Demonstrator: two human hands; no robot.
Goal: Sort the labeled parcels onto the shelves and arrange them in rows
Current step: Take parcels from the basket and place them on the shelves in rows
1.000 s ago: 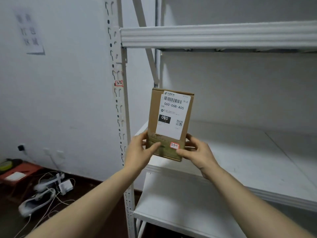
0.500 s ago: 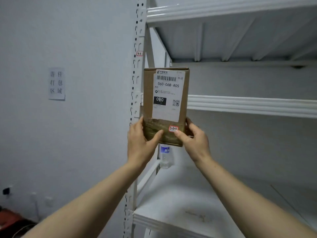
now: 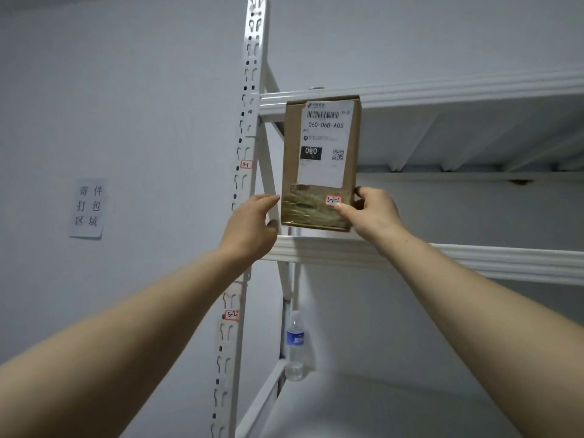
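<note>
A brown cardboard parcel (image 3: 320, 143) stands upright at the left end of the white rack, its bottom edge just over the front beam of a shelf (image 3: 474, 260). It carries a white shipping label reading 060-06B-A05 and a small red-edged tag reading 3-1-1. My right hand (image 3: 371, 216) pinches the parcel's lower right corner, thumb on the front. My left hand (image 3: 252, 222) touches the parcel's lower left edge with extended fingers. Whether the parcel rests on the shelf cannot be told.
The perforated upright post (image 3: 249, 121) bears red tags 3-1 (image 3: 246, 164) and 3-2 (image 3: 232, 315). Another shelf beam (image 3: 458, 93) runs above the parcel. A water bottle (image 3: 295, 346) stands at the back left of the lower shelf (image 3: 379, 406). A paper sign (image 3: 88, 207) hangs on the wall.
Both hands have raised the parcel from the lower shelf level up to the shelf above. My left thumb has come off the parcel's front.
</note>
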